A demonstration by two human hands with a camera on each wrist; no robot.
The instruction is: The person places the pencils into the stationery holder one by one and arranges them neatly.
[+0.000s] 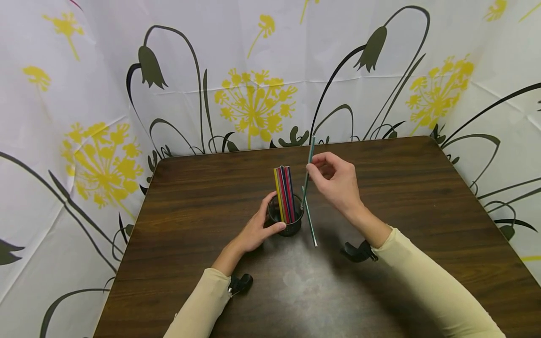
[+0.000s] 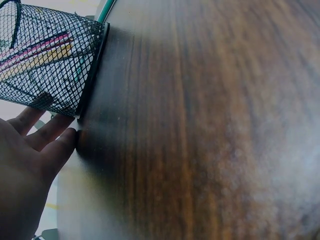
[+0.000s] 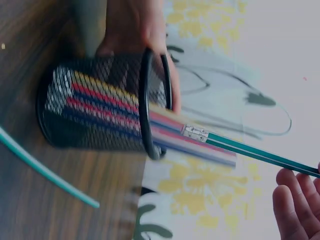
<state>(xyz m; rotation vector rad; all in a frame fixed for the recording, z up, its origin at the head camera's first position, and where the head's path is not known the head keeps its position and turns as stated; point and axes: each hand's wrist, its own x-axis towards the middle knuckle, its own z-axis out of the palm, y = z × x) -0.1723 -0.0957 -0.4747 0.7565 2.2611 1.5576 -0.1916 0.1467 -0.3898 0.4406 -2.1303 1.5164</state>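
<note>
A black mesh pencil cup (image 1: pixel 291 230) stands upright on the table, holding several pencils (image 1: pixel 284 192) in yellow, red and dark blue. My left hand (image 1: pixel 253 231) grips the cup from its left side, thumb at the near side and fingers around the far side. In the left wrist view, fingertips (image 2: pixel 64 142) lie against the mesh near the base. Between thumb and fingers, my right hand (image 1: pixel 336 180) pinches a green pencil (image 3: pixel 250 154) near its upper part. That pencil's lower end, with a silver metal band (image 3: pixel 195 133), is at the cup's right rim.
Another green pencil (image 1: pixel 311 223) lies on the dark wood table (image 1: pixel 203 202), just right of the cup. A white curtain (image 1: pixel 186 112) with yellow and grey flower prints hangs behind the table. Each wrist carries a black camera mount (image 1: pixel 359 252).
</note>
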